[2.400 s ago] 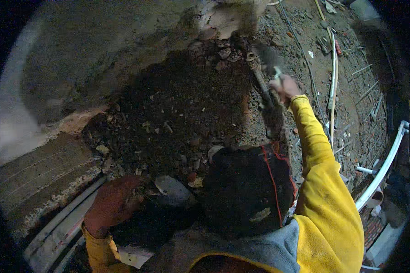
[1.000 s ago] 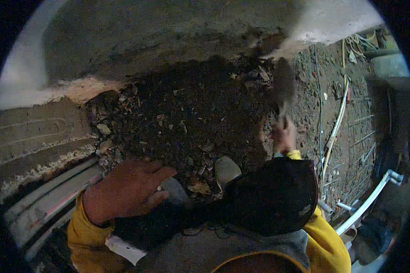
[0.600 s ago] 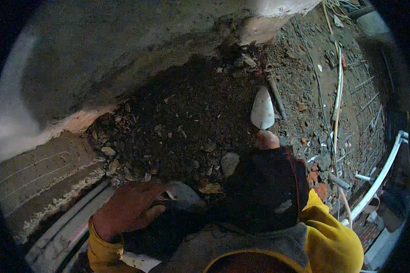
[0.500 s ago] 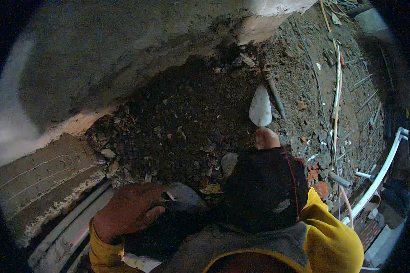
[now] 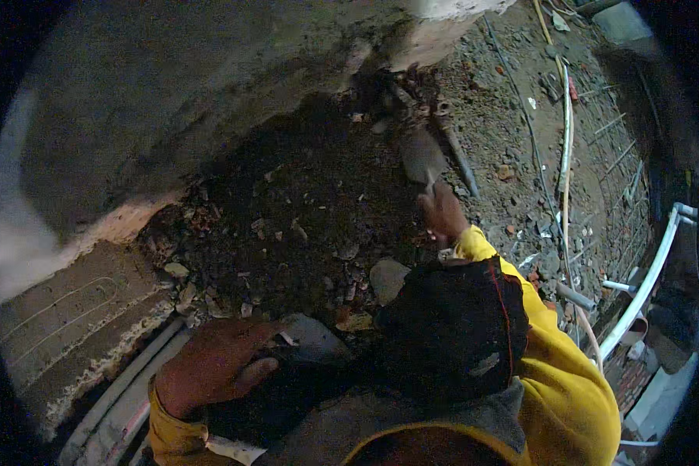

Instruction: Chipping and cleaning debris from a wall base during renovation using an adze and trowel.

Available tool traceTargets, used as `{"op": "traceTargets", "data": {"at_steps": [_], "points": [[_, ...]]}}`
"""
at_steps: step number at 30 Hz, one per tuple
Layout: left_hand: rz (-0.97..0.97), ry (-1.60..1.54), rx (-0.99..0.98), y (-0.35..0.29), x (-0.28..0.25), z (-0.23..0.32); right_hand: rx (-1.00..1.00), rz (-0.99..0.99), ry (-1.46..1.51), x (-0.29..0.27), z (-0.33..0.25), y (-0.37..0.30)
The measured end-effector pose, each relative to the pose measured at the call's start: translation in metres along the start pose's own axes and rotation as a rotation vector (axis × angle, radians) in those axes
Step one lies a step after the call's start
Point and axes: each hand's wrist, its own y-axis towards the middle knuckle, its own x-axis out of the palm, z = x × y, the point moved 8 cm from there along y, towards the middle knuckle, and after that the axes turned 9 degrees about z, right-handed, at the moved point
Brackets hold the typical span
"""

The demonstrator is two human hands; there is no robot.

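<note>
My right hand [image 5: 443, 211] grips the handle of a trowel [image 5: 423, 158], its fingers wrapped round it. The pointed metal blade lies over the dark rubble [image 5: 311, 194], close to the foot of the wall, and its tip meets loose debris. Just right of the blade, a short rusty pipe [image 5: 460, 159] lies in the dirt. At the lower left my left hand [image 5: 217, 365] rests on my dark-trousered leg, empty, with the thumb apart from the fingers. My bent right knee [image 5: 458, 334] covers part of the ground.
A rough plastered wall [image 5: 171, 93] runs along the upper left, above a concrete ledge [image 5: 70, 311] and grey pipes [image 5: 124, 388]. On the right are a cable [image 5: 524, 116], a pale hose [image 5: 567, 147], wire mesh [image 5: 617, 155] and a curved white pipe [image 5: 652, 283]. A flat stone [image 5: 388, 279] lies near my knee.
My right hand has reached forward and slightly left with the trowel, from behind my knee toward the wall's foot. More yellow sleeve shows. My left hand stays on my leg.
</note>
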Motion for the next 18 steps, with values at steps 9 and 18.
{"op": "traceTargets", "data": {"at_steps": [9, 18], "points": [[-0.006, 0.025, -0.085, 0.002, -0.006, 0.003, -0.013, 0.255, -0.203, -0.008, -0.015, 0.019], [-0.003, 0.005, -0.054, 0.003, -0.002, 0.004, -0.328, -0.305, -0.607, 0.037, -0.022, 0.021]]}}
